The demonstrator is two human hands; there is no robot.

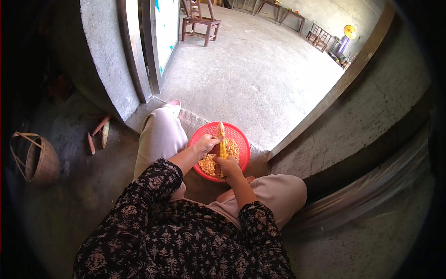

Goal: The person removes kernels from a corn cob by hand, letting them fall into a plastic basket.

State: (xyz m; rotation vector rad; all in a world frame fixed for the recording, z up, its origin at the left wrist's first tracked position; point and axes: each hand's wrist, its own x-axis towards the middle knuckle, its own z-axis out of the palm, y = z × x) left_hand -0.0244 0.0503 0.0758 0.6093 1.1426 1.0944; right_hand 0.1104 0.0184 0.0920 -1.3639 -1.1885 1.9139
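A corn cob [223, 148] with yellow kernels is held upright over a red perforated basket [244, 160]. My left hand [206, 145] is closed on the upper left side of the cob. Lower down, my right hand [227, 167] wraps round the cob from the right. Loose kernels [207, 165] lie in the basket below and around both hands. The basket sits on the floor between my bent legs.
On the floor to the left are a woven basket with a handle [45, 160] and several cobs [105, 134]. A doorway opens ahead, with a wooden chair [201, 21] beyond it. Walls flank the doorway, and benches and tables stand far back.
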